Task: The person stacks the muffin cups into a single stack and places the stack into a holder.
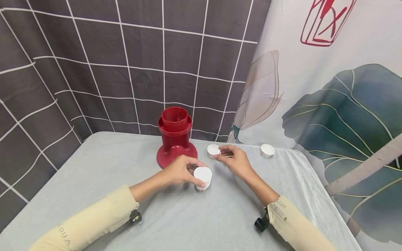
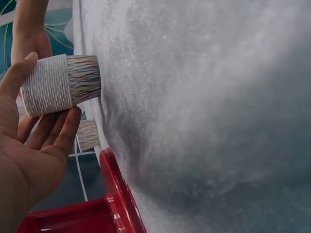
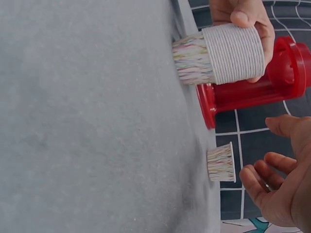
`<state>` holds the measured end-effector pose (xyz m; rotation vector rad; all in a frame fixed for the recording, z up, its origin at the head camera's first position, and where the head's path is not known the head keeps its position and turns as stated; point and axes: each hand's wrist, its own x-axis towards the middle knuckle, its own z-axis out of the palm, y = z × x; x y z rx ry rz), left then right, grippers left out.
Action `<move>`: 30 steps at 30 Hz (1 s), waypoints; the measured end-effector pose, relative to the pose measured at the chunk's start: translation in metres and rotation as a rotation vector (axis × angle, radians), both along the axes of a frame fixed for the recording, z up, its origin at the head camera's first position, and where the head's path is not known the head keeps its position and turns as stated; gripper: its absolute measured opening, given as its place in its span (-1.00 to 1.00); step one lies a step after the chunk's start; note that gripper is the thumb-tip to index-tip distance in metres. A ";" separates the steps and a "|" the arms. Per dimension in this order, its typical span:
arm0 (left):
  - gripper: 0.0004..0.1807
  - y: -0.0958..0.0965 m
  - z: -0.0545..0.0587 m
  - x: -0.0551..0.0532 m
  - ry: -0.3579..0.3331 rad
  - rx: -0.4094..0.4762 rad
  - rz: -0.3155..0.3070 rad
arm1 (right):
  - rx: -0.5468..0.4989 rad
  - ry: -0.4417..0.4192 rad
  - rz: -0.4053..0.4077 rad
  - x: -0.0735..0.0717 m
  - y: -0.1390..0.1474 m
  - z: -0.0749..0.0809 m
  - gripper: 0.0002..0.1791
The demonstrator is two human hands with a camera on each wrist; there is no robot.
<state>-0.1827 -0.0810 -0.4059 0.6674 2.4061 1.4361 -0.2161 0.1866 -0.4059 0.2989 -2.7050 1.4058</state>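
My left hand (image 1: 181, 170) holds a stack of nested paper cups (image 1: 202, 177) between thumb and fingers. Their white ridged rims (image 2: 46, 85) face up, and a multicoloured streaked wall shows below, its base at the tablecloth. Just beyond the stack, a single paper cup (image 1: 213, 150) stands upright. At its right side is my right hand (image 1: 236, 161), with thumb and fingers spread apart. In the right wrist view, a small gap separates these fingers (image 3: 250, 182) from the single cup (image 3: 221, 162), and nothing is in the hand.
A red plastic holder (image 1: 176, 146) with a round tube and wide base stands behind my left hand. Another paper cup (image 1: 267, 150) sits near the back edge, to the right. A pale cloth (image 1: 220, 216) covers the table; a dark gridded curtain (image 1: 141, 45) hangs behind.
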 end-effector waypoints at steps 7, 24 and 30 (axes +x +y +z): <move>-0.41 0.000 0.002 -0.001 0.012 -0.029 0.005 | 0.020 0.003 -0.022 -0.009 -0.003 -0.001 -0.44; -0.40 0.002 0.004 -0.003 0.018 -0.056 0.009 | 0.031 -0.054 -0.021 -0.027 -0.009 -0.012 -0.14; -0.40 0.003 0.003 -0.004 0.022 -0.065 0.013 | 0.068 -0.061 0.001 -0.031 -0.010 -0.015 -0.07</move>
